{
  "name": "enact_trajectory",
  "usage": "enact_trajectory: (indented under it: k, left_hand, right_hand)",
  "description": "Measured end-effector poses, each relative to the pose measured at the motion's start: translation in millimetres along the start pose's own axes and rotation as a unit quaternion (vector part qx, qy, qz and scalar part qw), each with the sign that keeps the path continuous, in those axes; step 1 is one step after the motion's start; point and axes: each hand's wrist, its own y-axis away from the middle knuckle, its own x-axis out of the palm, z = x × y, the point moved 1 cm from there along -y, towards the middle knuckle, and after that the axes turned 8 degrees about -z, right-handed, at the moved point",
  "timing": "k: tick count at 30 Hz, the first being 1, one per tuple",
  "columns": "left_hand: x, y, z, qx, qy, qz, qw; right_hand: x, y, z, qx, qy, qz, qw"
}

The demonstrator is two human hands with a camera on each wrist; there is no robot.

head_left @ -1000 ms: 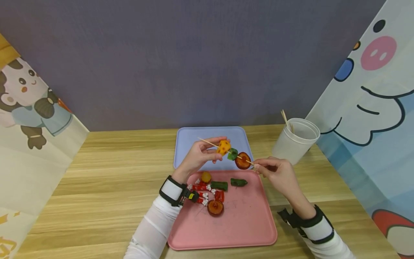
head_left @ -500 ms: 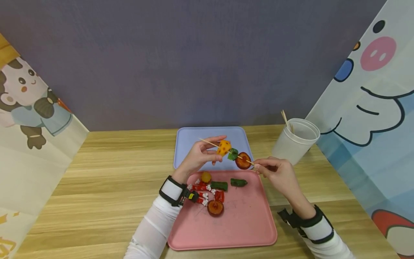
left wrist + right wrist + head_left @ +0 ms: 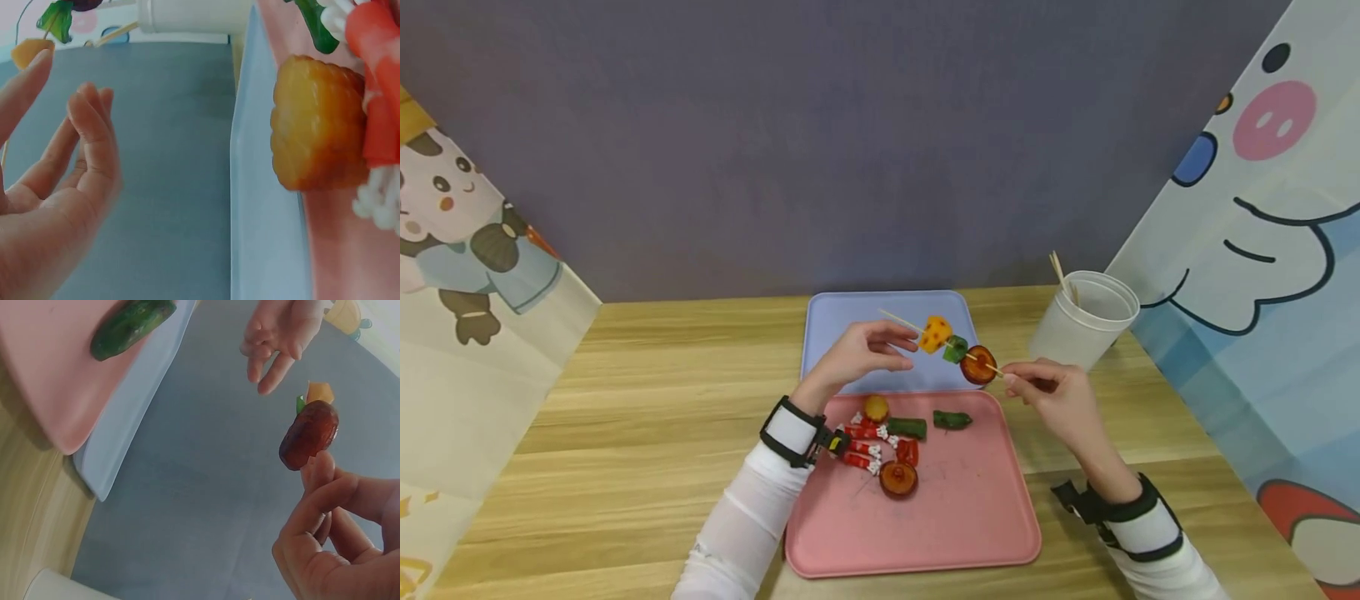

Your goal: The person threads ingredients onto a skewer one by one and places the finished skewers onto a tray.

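Observation:
Between finger and thumb, my right hand pinches the lower end of a wooden skewer. Threaded on it are a brown mushroom cap nearest that hand, a green pepper piece, and a yellow spotted chunk. The skewer slants up to the left, its bare tip past the yellow chunk. My left hand is beside that end, fingers and thumb apart with nothing between them. In the right wrist view the mushroom cap hides most of the skewer, and the left hand stands clear of it.
On the pink tray lie another mushroom cap, a corn piece, green pieces and several red-and-white pieces. A blue tray sits behind. A white bucket with skewers stands right.
My left hand has let go of the yellow chunk, and its fingers have spread. My right hand has moved slightly right with the loaded skewer.

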Motion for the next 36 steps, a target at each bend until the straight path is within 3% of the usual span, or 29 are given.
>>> enact_trajectory:
  k: [9, 15, 25, 32, 36]
  left_hand:
    - [19.5, -15.2, -3.4, -0.01, -0.084, 0.068, 0.9941]
    - [36.3, -22.2, 0.5, 0.002, -0.151, 0.123, 0.9808]
    - [63.1, -28.3, 7.6, 0.06, -0.291, 0.213, 0.9306]
    - [73.2, -32.6, 8.6, 0.107, -0.332, 0.28, 0.8943]
    - [77.6, -32.7, 6.9, 0.128, -0.369, 0.313, 0.8659]
  right_hand:
    - [-8, 0.7, -6, 0.011, 0.036, -0.005, 0.9993]
    - [-14, 2.5, -10, 0.022, 0.054, -0.012, 0.9982]
    - [-21, 6.2, -15, 0.023, 0.08, -0.025, 0.9962]
    - [-25, 8.7, -19, 0.029, 0.097, -0.026, 0.9945]
    - [-26, 8.5, -21, 0.037, 0.101, -0.028, 0.9938]
